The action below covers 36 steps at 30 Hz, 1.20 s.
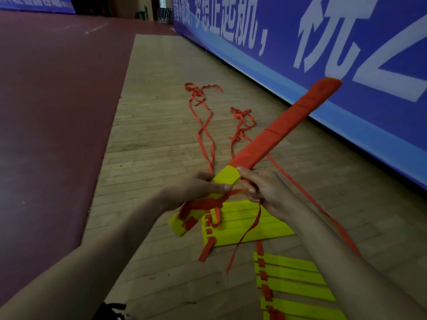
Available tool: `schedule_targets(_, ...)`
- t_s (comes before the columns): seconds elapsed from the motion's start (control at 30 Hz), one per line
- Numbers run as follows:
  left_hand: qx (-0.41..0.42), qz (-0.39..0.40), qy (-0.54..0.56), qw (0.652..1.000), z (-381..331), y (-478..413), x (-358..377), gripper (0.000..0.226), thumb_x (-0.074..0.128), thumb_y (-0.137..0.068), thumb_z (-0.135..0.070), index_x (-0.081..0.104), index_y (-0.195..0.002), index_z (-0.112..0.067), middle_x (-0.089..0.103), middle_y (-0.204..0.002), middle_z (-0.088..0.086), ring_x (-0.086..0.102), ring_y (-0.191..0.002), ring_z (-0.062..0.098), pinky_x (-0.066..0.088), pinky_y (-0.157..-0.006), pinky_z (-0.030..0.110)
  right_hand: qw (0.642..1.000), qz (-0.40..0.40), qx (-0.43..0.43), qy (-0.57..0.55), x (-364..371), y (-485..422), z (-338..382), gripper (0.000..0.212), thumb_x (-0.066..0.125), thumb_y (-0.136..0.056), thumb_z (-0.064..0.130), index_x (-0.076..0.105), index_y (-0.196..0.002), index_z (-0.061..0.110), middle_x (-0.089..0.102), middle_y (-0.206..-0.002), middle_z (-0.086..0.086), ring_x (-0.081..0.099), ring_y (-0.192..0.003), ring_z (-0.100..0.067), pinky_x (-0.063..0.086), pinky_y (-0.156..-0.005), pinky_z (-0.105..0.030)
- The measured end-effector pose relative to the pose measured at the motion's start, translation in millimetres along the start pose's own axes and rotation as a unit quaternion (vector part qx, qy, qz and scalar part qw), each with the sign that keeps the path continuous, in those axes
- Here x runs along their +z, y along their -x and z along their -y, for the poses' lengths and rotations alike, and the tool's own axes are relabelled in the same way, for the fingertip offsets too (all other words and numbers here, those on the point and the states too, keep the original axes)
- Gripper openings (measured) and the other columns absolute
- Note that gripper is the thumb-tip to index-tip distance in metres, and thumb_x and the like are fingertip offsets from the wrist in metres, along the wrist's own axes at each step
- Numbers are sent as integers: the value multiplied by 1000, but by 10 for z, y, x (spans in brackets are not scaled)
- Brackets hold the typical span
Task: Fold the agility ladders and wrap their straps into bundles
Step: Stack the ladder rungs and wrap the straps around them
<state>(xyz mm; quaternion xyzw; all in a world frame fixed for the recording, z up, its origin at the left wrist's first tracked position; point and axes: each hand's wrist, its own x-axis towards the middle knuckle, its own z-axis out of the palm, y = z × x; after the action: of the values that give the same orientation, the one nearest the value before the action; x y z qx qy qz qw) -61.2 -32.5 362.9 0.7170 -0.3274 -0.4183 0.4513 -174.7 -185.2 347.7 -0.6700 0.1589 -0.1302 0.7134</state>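
Note:
A stack of yellow ladder rungs (227,177) is held up over the floor, pointing away to the upper right. Red strap wrapping (288,125) covers most of its far length. My left hand (196,190) grips the stack's near yellow part from below. At the edge of the wrapping, my right hand (261,188) pinches the red strap (249,225), whose loose end hangs down. More loose red straps (205,132) trail across the wooden floor beyond.
Two other groups of yellow rungs lie on the wooden floor: one (249,229) under my hands, another (293,285) at the lower right. A blue banner wall (346,54) runs along the right. Dark red flooring (53,100) lies to the left.

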Motion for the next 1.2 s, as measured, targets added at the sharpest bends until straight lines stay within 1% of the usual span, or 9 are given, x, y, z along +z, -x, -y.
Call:
schedule_targets(0.17,21,126,143,982,51,85,-114,30,63,-85,-21,59,-112,-7,70,-92,18,69,-67,26,57,-58,30,998,66,4,14,-11,9,25,29,47,-99,27,55,-95,-1,45,-45,5,28,-34,-1,26,-38,-16)
schedule_targets(0.3,55,84,108,989,52,64,-74,16,59,-91,-12,61,-107,-12,66,-80,13,60,-54,20,52,-47,26,994,51,2,101,-49,-3,-9,34,47,-99,26,59,-75,5,59,-54,1,38,-37,-4,33,-42,-16)
schedule_targets(0.47,80,-16,-8,997,28,46,44,19,52,-96,-4,52,-115,-7,53,-83,17,50,-55,17,45,-49,26,989,37,20,141,-74,-28,-79,29,40,-103,14,60,-85,2,63,-58,0,43,-37,-3,33,-40,-15)
schedule_targets(0.67,103,-52,-64,991,13,-21,297,42,43,-101,-6,37,-142,-13,40,-77,-13,45,-50,-14,31,-45,-3,990,-18,29,136,-53,-86,-92,29,41,-100,12,61,-92,-7,54,-51,-6,41,-36,-8,34,-41,-22)
schedule_targets(0.73,97,-44,-51,993,-18,4,299,44,46,-99,-7,36,-142,-14,52,-90,-5,50,-64,-18,32,-52,-6,993,-20,34,113,-53,-83,-67,24,42,-98,10,60,-97,-6,52,-46,1,39,-34,-7,32,-37,-20)
schedule_targets(0.83,90,-54,-54,993,1,-22,277,52,58,-94,-8,41,-143,-15,53,-126,2,47,-107,5,37,-79,1,993,-17,36,108,-56,-47,-34,20,39,-95,5,56,-85,1,52,-45,1,37,-34,-7,31,-38,-21)
schedule_targets(0.93,82,-73,-37,993,81,-93,262,54,66,-88,-10,46,-139,-16,58,-120,1,51,-107,10,40,-95,17,996,-17,44,79,-60,-22,-2,22,36,-93,2,52,-79,4,52,-46,-1,35,-34,-8,32,-39,-22)
schedule_targets(1.03,109,-111,-46,987,148,-182,294,59,74,-82,-14,50,-136,-18,60,-103,-14,54,-95,2,41,-81,6,998,3,49,36,-52,-14,30,23,41,-94,10,49,-73,11,49,-49,-1,34,-36,-9,33,-41,-23)
schedule_targets(1.2,125,-210,-150,958,244,-305,315,76,80,-75,-22,44,-142,-19,53,-116,8,55,-109,25,44,-99,32,999,-35,39,8,53,-68,5,36,54,-96,36,46,-66,19,38,-46,9,30,-36,-4,26,-36,-18)
